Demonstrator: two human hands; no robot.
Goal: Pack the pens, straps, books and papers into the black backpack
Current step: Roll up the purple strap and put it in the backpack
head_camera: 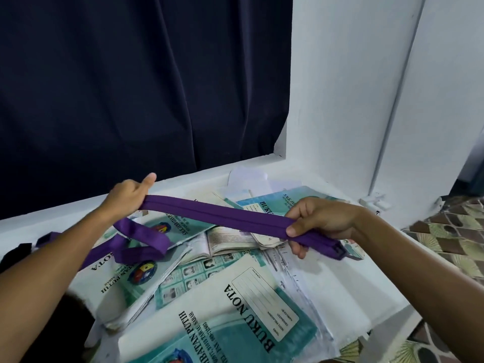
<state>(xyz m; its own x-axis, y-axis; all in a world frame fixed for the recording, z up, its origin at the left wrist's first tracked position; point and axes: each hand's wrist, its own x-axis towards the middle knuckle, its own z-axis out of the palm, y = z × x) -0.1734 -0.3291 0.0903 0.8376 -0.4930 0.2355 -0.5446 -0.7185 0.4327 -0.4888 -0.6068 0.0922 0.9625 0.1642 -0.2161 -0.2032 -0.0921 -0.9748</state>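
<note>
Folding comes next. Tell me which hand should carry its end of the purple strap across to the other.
Probably the left hand: the purple strap trails slack below it over the notebooks, so it can gather that. The right hand grips near the strap's free end, anchoring it.

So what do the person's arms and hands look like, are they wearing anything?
Both arms are bare as far as the picture shows: no sleeves come into view. The left hand and the right hand wear no gloves, and no rings, watch or bracelets show on the fingers or wrists. The fingernails look short and unpainted. There are two ordinary hands, one entering from each side of the view.
</note>
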